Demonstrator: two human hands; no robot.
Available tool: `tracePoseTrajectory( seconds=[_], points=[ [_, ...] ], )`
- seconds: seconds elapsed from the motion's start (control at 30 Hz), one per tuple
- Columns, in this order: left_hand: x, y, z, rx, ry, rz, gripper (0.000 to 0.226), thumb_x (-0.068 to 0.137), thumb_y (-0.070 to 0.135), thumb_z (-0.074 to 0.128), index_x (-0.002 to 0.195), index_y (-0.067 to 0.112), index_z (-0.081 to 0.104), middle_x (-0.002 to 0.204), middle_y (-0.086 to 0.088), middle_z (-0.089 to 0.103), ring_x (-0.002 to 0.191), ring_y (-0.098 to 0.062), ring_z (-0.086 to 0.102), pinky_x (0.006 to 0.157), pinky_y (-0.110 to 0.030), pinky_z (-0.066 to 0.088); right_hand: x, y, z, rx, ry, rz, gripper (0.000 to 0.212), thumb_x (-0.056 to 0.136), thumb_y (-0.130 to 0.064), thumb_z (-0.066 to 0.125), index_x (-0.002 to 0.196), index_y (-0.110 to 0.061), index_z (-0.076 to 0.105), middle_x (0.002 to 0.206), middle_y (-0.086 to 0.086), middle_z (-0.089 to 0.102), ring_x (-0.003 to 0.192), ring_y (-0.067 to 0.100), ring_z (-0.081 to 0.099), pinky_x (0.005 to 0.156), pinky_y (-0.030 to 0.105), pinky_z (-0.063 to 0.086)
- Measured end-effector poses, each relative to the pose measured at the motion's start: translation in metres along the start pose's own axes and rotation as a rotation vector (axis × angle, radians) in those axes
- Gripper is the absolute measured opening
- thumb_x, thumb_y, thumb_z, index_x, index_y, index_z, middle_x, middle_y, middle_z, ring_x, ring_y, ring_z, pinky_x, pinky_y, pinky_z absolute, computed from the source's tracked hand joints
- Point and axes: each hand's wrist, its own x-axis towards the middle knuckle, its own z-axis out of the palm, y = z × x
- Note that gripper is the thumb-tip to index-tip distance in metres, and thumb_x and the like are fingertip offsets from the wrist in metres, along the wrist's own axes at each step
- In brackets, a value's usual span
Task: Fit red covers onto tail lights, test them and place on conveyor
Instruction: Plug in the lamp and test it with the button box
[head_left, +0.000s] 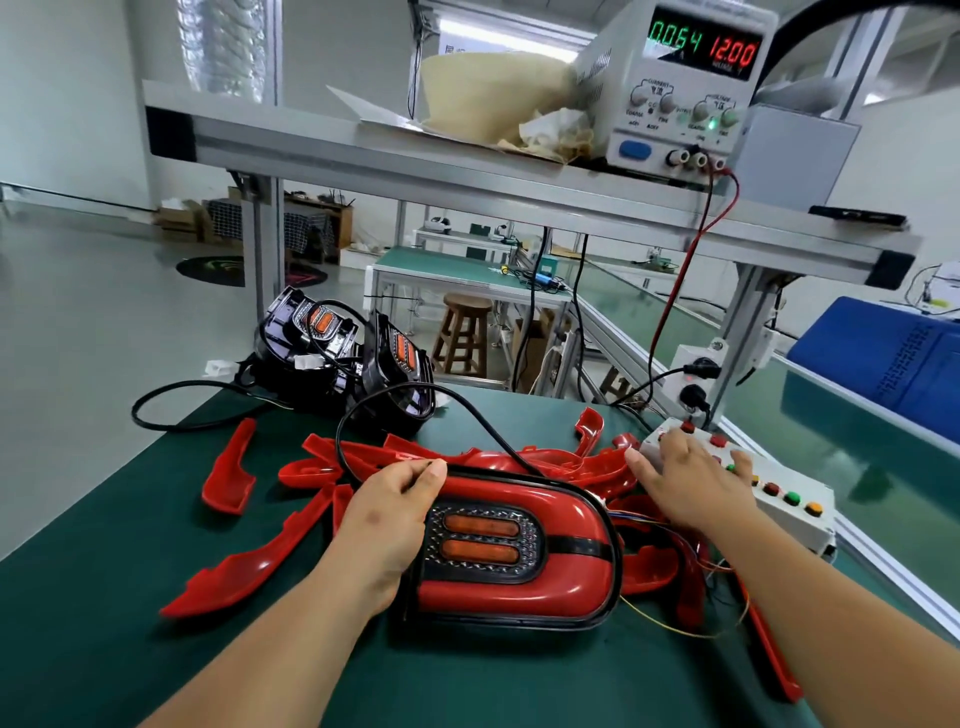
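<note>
A tail light (566, 525) with its red cover fitted lies face up on the green mat in front of me, its two orange lamps in a dark centre panel. My left hand (395, 514) grips its left edge, fingers curled over the top rim. My right hand (691, 483) lies with straight fingers on the white button box (795, 499) at the right, which carries red, green and yellow buttons. Several loose red covers (234, 467) lie scattered around the light. Two uncovered black tail lights (358, 358) with cables stand at the mat's far end.
A power supply (680, 88) on the overhead shelf reads 0.064 and 12.00, with red and black leads running down to the box. The conveyor (883, 447) runs along the right side. Thin coloured wires trail from the light's right end. A wooden stool stands beyond the bench.
</note>
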Motion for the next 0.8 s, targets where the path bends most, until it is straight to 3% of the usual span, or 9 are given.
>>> tracePoseTrajectory(
  seconds=[0.07, 0.13, 0.47, 0.8],
  points=[
    [0.0, 0.0, 0.0, -0.001, 0.006, -0.005, 0.023, 0.1, 0.032, 0.054, 0.108, 0.017, 0.07, 0.109, -0.007, 0.073, 0.107, -0.025, 0.067, 0.1, -0.049, 0.05, 0.002, -0.007, 0.0, 0.039, -0.008, -0.003, 0.053, 0.089, -0.072, 0.019, 0.094, -0.026, 0.044, 0.119, -0.001, 0.059, 0.124, 0.022, 0.049, 0.11, 0.056, 0.011],
    [0.0, 0.0, 0.0, 0.007, 0.006, -0.003, 0.023, 0.1, 0.032, 0.054, 0.107, 0.016, 0.07, 0.108, -0.006, 0.073, 0.107, -0.024, 0.067, 0.101, -0.048, 0.049, 0.004, -0.012, 0.0, 0.016, -0.009, 0.003, 0.053, 0.087, -0.073, 0.016, 0.089, -0.028, 0.044, 0.114, -0.001, 0.062, 0.122, 0.024, 0.05, 0.109, 0.057, 0.013],
    [0.002, 0.0, -0.004, 0.027, -0.011, -0.015, 0.032, 0.099, 0.033, 0.054, 0.122, 0.013, 0.065, 0.12, -0.01, 0.067, 0.117, -0.027, 0.06, 0.107, -0.05, 0.045, 0.005, -0.022, 0.007, -0.056, -0.034, 0.037, 0.084, 0.081, -0.081, 0.007, 0.125, -0.02, 0.045, 0.142, 0.005, 0.048, 0.135, 0.033, 0.036, 0.112, 0.061, 0.006],
    [0.0, 0.002, -0.004, 0.022, -0.008, -0.028, 0.029, 0.099, 0.033, 0.054, 0.119, 0.015, 0.066, 0.118, -0.01, 0.068, 0.115, -0.027, 0.062, 0.104, -0.049, 0.047, 0.005, -0.021, 0.008, -0.048, -0.04, 0.039, 0.085, 0.08, -0.083, 0.007, 0.123, -0.022, 0.048, 0.143, 0.004, 0.048, 0.136, 0.034, 0.034, 0.111, 0.062, 0.006]
  ],
)
